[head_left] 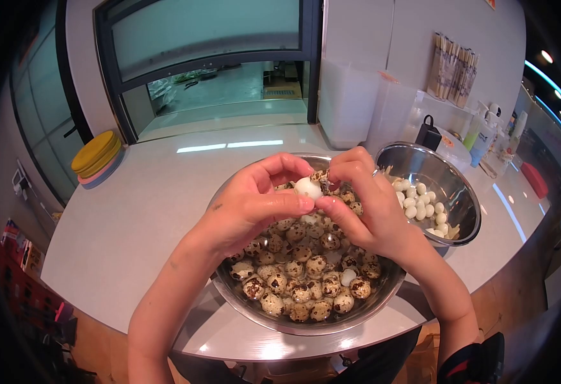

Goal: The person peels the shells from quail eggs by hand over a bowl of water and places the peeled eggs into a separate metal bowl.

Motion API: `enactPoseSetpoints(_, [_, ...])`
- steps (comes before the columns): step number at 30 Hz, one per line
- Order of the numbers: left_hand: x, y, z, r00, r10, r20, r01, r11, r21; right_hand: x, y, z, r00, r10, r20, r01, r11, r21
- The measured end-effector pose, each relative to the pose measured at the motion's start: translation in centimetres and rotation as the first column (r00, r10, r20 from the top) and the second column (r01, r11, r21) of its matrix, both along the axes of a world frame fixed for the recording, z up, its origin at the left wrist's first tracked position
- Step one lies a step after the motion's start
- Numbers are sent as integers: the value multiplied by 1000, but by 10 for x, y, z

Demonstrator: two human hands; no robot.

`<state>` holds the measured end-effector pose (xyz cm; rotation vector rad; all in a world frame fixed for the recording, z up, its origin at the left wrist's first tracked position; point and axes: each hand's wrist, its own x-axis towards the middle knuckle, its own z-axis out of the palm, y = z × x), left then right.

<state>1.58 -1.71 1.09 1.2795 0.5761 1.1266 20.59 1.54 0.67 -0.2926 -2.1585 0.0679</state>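
A partly peeled quail egg (308,188), its white showing, is pinched between the thumb and fingers of my left hand (255,203). My right hand (371,208) is closed on a piece of speckled eggshell (321,176) at the egg's upper right side, its thumb close to the egg. Both hands are over a large metal bowl (312,330) of water, full of speckled quail eggs (316,264). A bare white bit (348,277) shows among them. To the right, a second metal bowl (471,221) holds peeled white eggs (419,200) and some pale shell scraps.
Stacked yellow and pink round pads (97,157) lie at the left on the white table (127,224). Behind the bowls stand a white plastic bin (348,105), a black boxy item (428,136) and pump bottles (483,142). Wrapped chopsticks (452,69) hang on the wall.
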Motion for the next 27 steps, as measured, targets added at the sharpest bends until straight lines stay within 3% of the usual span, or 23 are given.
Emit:
enactPoseSetpoints(3, [2,0,-1,999,-46,5,46,999,4,0,0,-2,1000,5,20,-5,1000,15])
enactPoseSetpoints(5, [4,0,-2,997,-18,-80,17,1000,-17,0,0,-2,999,13,35,-13,1000,24])
enactPoseSetpoints(8, [4,-3,2,987,-43,-153,42,999,-11,1,1,0,993,-48,111,32,989,142])
enactPoseSetpoints(16, [6,-5,6,997,-6,-73,4,999,-31,2,3,-1,987,-122,-106,126,992,31])
enactPoseSetpoints(22, [7,-6,6,998,55,-17,-55,998,-1,4,0,1,968,-182,-171,183,983,-12])
enactPoseSetpoints(27, [2,-1,-1,998,63,-3,-63,998,12,2,-1,2,994,-43,-103,52,995,89])
